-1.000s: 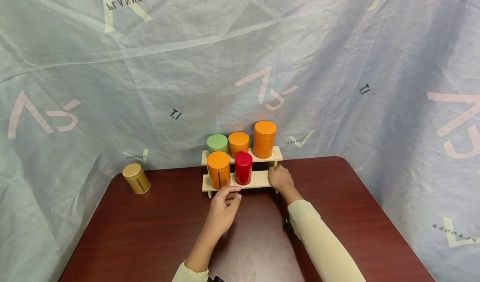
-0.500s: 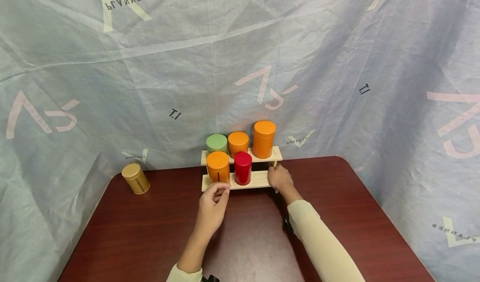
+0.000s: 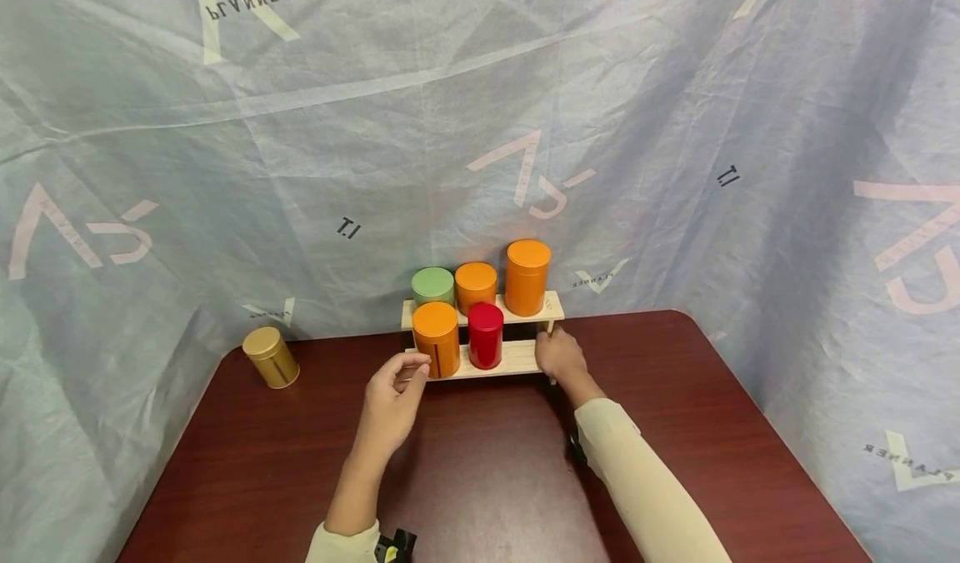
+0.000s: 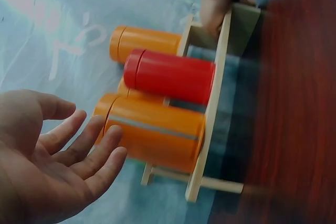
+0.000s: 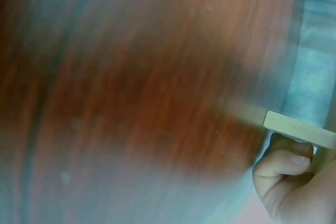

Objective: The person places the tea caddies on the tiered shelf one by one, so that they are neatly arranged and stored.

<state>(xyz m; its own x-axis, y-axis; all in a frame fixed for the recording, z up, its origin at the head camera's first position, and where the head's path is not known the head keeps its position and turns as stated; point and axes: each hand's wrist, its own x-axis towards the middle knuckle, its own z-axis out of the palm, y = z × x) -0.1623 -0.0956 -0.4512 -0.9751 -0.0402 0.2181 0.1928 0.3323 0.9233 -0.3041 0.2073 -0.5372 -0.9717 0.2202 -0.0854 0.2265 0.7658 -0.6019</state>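
A two-tier wooden shelf (image 3: 521, 357) stands near the back of the table. Its lower board carries an orange tin (image 3: 438, 330) with a dark stripe and a slimmer red tin (image 3: 486, 338). On the upper board are a green tin (image 3: 432, 283), a short orange tin (image 3: 476, 284) and a tall orange tin (image 3: 527, 280). My right hand (image 3: 561, 355) grips the shelf's right end, fingers curled round its wood in the right wrist view. My left hand (image 3: 392, 398) holds nothing; its loosely bent fingers (image 4: 94, 153) are just in front of the striped orange tin.
A gold tin (image 3: 271, 358) stands apart on the left of the dark red wooden table (image 3: 495, 480). Grey printed cloth (image 3: 420, 130) hangs behind the shelf and along both sides.
My left hand has moved left along the shelf's front, from below the gap between the striped orange and red tins to the shelf's left end. The right hand has kept its grip.
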